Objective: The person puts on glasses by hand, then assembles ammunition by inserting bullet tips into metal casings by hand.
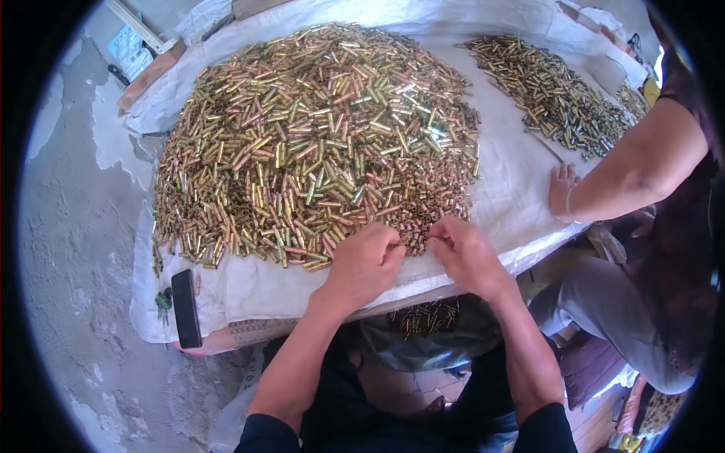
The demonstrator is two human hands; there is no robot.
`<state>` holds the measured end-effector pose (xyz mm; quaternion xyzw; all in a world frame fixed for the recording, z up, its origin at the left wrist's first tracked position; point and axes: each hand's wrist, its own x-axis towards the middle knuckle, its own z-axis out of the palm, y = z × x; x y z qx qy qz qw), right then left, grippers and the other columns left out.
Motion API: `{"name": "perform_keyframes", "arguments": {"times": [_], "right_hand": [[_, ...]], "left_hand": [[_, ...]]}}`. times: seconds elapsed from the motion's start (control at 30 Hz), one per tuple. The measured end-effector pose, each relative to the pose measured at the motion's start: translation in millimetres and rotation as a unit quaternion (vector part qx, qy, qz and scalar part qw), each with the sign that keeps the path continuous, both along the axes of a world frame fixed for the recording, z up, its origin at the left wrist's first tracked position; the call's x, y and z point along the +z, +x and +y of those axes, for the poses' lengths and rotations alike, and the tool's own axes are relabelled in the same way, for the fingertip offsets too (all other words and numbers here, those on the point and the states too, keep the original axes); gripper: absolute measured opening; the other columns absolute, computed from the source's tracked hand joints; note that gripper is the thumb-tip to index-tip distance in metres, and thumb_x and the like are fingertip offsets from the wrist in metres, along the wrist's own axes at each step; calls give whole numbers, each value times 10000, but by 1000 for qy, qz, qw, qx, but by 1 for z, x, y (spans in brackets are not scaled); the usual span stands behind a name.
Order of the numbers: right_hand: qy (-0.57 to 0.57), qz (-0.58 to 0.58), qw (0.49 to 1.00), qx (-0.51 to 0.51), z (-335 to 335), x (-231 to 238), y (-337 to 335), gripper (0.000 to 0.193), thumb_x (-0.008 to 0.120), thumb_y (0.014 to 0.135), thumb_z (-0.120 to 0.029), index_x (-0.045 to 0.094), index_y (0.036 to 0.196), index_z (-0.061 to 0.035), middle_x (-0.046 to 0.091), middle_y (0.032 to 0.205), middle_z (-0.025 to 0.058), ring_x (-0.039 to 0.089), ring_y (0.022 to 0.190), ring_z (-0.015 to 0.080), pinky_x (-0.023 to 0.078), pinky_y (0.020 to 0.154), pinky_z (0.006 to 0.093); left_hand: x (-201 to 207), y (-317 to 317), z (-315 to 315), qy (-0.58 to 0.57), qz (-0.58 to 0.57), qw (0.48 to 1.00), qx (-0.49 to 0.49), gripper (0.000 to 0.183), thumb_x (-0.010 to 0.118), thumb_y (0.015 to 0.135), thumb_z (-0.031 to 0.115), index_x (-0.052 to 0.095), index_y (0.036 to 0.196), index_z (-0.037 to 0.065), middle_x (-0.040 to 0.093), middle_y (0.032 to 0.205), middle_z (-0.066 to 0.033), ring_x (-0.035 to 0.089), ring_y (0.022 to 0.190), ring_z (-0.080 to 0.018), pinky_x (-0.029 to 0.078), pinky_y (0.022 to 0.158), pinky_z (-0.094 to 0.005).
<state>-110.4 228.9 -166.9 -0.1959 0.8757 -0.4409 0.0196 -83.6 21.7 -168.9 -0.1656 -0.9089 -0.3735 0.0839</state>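
A wide heap of gold-coloured metal sleeves (pixel 302 136), thin tubes with a pinkish-yellow shine, covers much of the white sheet (pixel 502 181). At its near right corner lie many short metal rings (pixel 442 198). My left hand (pixel 364 260) is closed at the heap's near edge, thumb and fingers pinched together. Facing it across a small gap, my right hand (pixel 467 255) is also pinched, beside the short rings. Whatever sits between the fingertips of either hand is hidden or too small to name.
A second, smaller heap of metal pieces (pixel 547 90) lies at the far right. A co-worker's hand (pixel 562 193) rests on the sheet's right side. A black phone (pixel 186 308) and keys (pixel 163 300) lie near left. Below the edge, a dark bag (pixel 377 336) holds thin dark pieces (pixel 427 315).
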Motion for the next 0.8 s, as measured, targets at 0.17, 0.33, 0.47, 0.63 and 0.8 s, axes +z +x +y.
{"name": "perform_keyframes", "arguments": {"times": [0.17,0.33,0.47,0.63,0.8], "right_hand": [[-165,-147,975,27,-13,9,24,80,653,936,-65,615,962,0,625,821,38,579,711,115,483,631,277],[-232,-216,948,18,-18,0,37,120,633,968,-64,621,1059,14,646,900,25,609,741,77,534,671,228],[-254,-173,952,7,-18,-5,38,139,616,964,-22,620,1093,29,652,945,43,636,806,93,562,731,248],[-296,-169,940,-2,-20,-4,40,122,604,960,-1,609,1077,35,641,952,43,632,831,96,569,766,258],[-362,-164,918,-10,-23,-3,40,77,612,952,6,574,1019,-1,642,916,28,641,809,90,527,702,239]], "left_hand": [[3,8,2,210,-143,967,-3,272,661,872,65,621,1139,32,636,824,-79,612,683,-168,491,637,-331],[6,10,1,392,-229,891,-35,294,653,911,56,574,1179,-35,624,804,-49,584,615,-106,487,546,-255],[4,9,2,445,-228,866,5,244,639,930,54,548,1131,-51,626,791,-71,597,605,-107,508,530,-245],[1,11,3,493,-224,840,-12,199,652,949,90,516,1029,-32,640,785,-98,625,607,-134,535,531,-276],[-1,11,2,497,-237,834,-25,191,638,963,111,528,1029,-31,653,804,-103,637,637,-152,567,567,-312]]}}
